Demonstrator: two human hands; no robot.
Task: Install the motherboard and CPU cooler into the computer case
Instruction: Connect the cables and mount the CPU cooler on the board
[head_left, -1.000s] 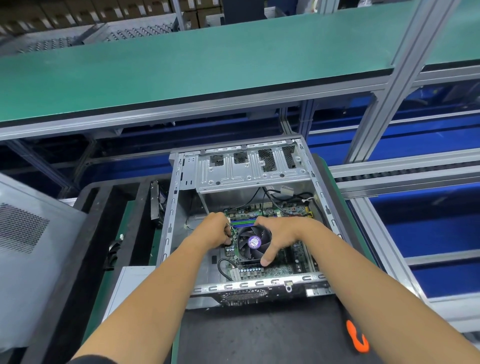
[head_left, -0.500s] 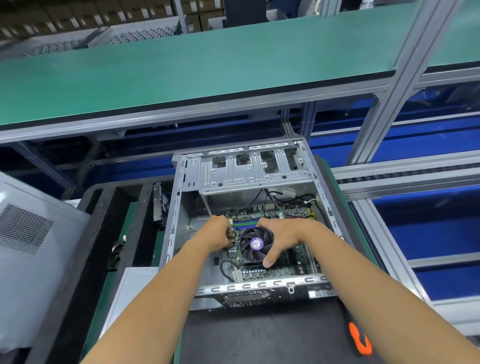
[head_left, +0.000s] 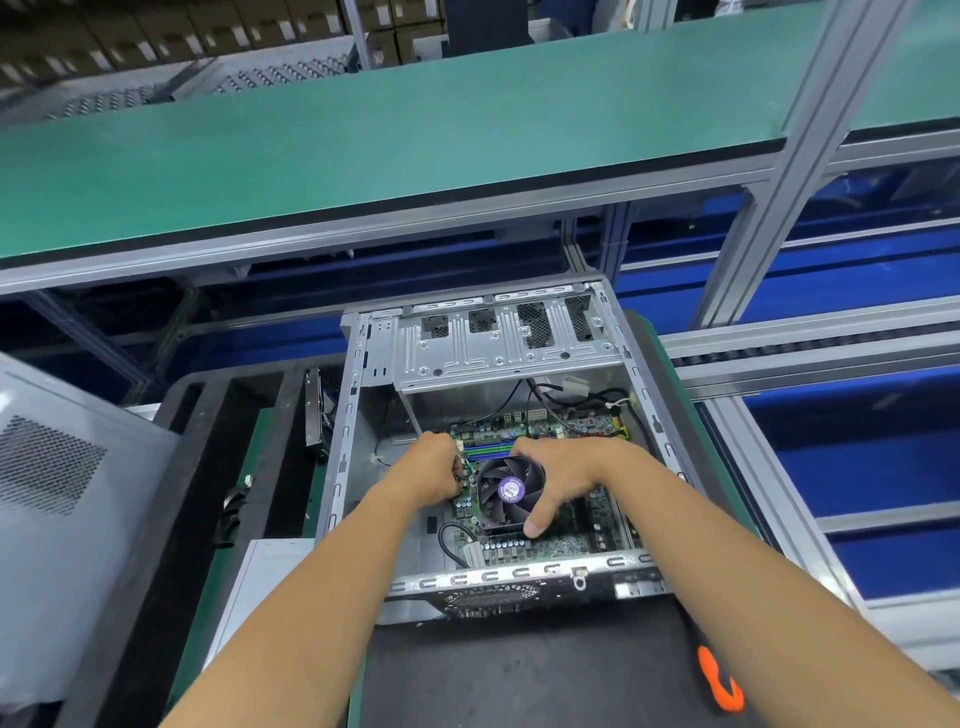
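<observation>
Item: my right hand (head_left: 561, 475) grips CPU cooler (head_left: 510, 496); left hand (head_left: 434, 470) pinches motherboard (head_left: 550, 543) edge inside case (head_left: 641, 395). Risk: uneven pressure tilts cooler, flexes board.

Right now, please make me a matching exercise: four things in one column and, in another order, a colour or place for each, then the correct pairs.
Things:
1. sticker on the CPU cooler
2. tool handle
3. upper shelf
4. drive cage

Colour or place:
A. green surface above the case
B. purple, at the fan centre
C. orange, by the right forearm
D. bare metal, at the far end of the computer case

Pairs: 1-B, 2-C, 3-A, 4-D
</observation>
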